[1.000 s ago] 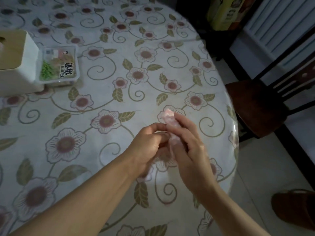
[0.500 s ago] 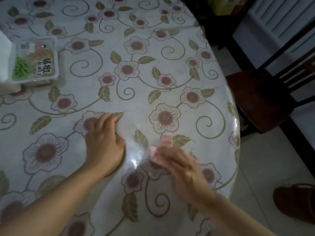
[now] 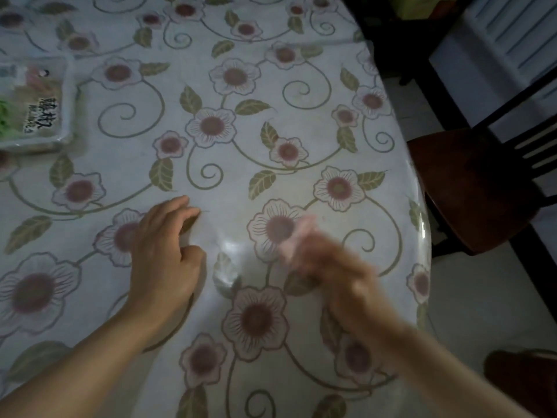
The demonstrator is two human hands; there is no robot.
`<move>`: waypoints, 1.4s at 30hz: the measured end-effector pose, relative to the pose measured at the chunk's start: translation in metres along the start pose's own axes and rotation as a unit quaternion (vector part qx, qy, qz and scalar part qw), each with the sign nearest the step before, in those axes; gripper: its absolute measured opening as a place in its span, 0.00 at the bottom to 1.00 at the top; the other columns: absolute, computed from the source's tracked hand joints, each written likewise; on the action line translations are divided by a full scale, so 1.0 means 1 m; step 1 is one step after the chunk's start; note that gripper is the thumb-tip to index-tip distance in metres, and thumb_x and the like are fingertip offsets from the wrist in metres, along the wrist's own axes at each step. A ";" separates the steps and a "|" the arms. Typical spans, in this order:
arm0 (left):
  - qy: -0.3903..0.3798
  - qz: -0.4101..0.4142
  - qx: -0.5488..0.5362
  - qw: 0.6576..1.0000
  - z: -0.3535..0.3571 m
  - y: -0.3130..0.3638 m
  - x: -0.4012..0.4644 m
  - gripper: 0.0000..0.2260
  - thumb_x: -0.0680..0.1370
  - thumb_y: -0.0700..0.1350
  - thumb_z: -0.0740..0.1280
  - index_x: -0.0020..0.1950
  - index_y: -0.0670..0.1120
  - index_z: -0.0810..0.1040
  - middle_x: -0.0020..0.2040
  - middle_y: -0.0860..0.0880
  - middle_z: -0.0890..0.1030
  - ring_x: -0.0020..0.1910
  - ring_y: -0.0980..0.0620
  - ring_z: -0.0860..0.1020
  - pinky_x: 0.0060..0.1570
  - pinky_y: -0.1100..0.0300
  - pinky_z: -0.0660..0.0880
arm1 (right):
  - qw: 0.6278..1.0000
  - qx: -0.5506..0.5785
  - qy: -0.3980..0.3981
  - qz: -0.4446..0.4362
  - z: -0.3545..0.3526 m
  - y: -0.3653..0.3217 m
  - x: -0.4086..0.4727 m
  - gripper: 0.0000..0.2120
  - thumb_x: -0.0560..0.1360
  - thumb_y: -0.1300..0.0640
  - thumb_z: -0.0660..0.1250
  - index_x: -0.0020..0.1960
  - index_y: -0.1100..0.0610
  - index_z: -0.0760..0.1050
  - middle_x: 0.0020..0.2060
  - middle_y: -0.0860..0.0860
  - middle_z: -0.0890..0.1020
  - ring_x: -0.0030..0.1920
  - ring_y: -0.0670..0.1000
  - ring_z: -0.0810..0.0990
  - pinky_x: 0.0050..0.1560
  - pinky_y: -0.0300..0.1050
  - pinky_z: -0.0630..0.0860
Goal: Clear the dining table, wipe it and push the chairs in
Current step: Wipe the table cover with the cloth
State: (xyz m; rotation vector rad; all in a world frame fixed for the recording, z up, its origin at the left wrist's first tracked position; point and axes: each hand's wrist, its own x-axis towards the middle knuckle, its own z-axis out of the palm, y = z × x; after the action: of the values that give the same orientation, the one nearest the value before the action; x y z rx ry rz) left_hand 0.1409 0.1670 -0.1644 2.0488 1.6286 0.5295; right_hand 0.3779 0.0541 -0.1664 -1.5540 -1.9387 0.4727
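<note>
Table (image 3: 301, 122) under both hands, pink cloth (image 3: 297, 236) beneath right.

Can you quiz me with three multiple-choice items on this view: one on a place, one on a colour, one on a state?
1. Where does the food packet lie?
A. On the table near its far left edge of view
B. On the chair seat
C. On the floor

2. What colour is the wad under the right hand?
A. Dark blue
B. Pale pink
C. Black

3. How is the left hand placed?
A. Gripping the chair back
B. Lifting the food packet
C. Resting on the tablecloth, holding nothing

Answers: 1 A, the packet sits on the flowered cloth at upper left. 2 B, the pink wad shows at the blurred fingers. 3 C, its palm lies on the cloth, with nothing in it.
</note>
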 end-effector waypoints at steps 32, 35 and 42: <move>0.036 -0.023 -0.001 0.999 -0.036 -0.060 0.008 0.24 0.73 0.27 0.59 0.67 0.41 0.73 0.71 0.49 0.67 0.71 0.51 0.63 0.65 0.77 0.51 | 0.992 -0.013 0.029 0.120 0.082 -0.015 0.194 0.20 0.74 0.69 0.58 0.63 0.57 0.76 0.60 0.48 0.77 0.59 0.43 0.75 0.61 0.24 0.61; 0.032 -0.021 0.001 0.999 -0.035 -0.060 0.007 0.25 0.72 0.26 0.58 0.67 0.41 0.72 0.72 0.48 0.67 0.72 0.51 0.63 0.66 0.75 0.50 | 0.995 0.058 -0.052 0.063 0.108 -0.070 0.130 0.17 0.80 0.65 0.55 0.63 0.54 0.76 0.62 0.44 0.76 0.60 0.28 0.67 0.62 0.22 0.60; -0.017 0.023 0.054 0.998 -0.044 -0.052 -0.020 0.22 0.74 0.30 0.61 0.68 0.41 0.70 0.74 0.47 0.62 0.73 0.50 0.58 0.66 0.69 0.50 | 0.997 -0.024 -0.048 0.051 0.054 -0.053 0.018 0.22 0.74 0.67 0.61 0.64 0.52 0.76 0.62 0.48 0.78 0.56 0.50 0.79 0.58 0.48 0.75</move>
State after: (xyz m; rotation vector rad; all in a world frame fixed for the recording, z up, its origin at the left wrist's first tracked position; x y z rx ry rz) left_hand 0.0698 0.1628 -0.1586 2.1654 1.6270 0.4271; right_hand 0.3003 0.0634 -0.1705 -1.6961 -1.9617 0.5562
